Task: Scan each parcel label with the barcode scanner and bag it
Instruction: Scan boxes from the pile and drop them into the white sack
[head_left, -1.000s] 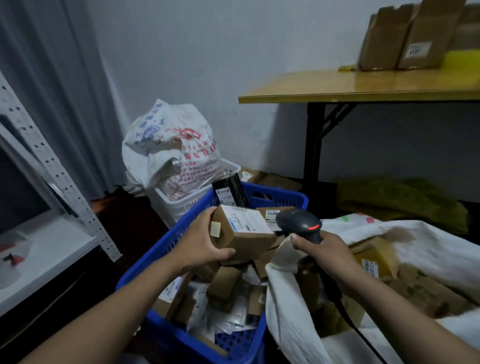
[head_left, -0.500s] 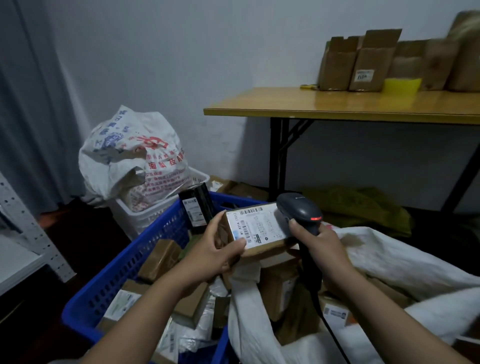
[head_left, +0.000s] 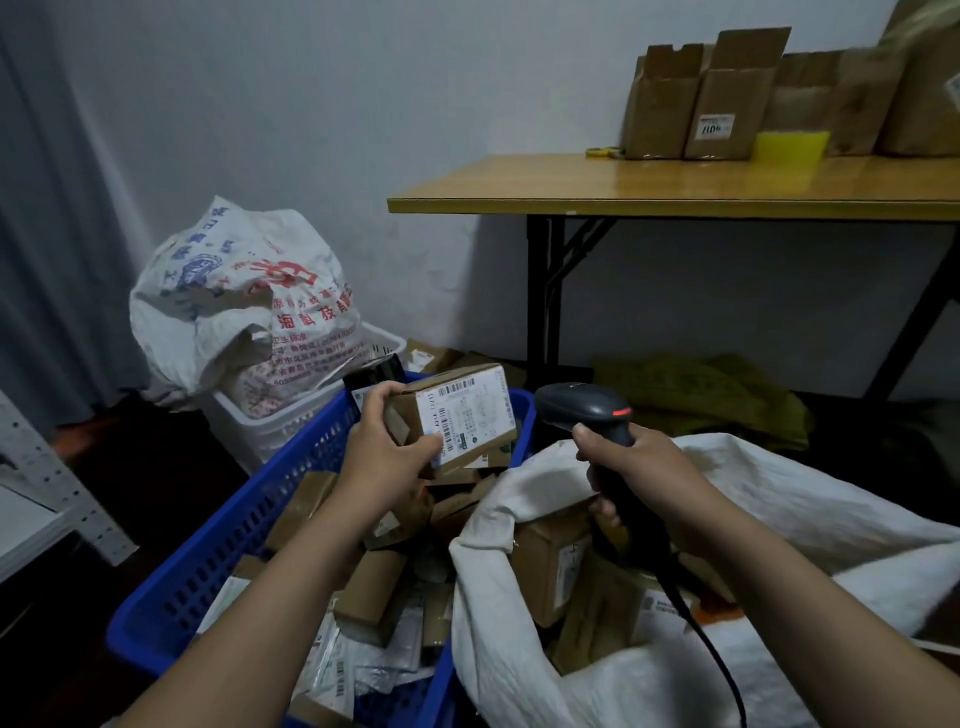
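Label (head_left: 470, 413) print unreadable, scanner (head_left: 584, 408) handle hidden inside gripping right hand (head_left: 641, 470), left hand (head_left: 384, 454) grips parcel (head_left: 415, 410), label upward, scanner head pointing left toward parcel

Two baskets (head_left: 234, 545); two sacks (head_left: 779, 499); one scanner (head_left: 587, 405); one table (head_left: 675, 182)

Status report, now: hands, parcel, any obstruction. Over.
Left hand grips labelled parcel over blue basket, label showing. Right hand grips barcode scanner, head beside parcel, not touching. Nothing between them; white sack open below scanner.
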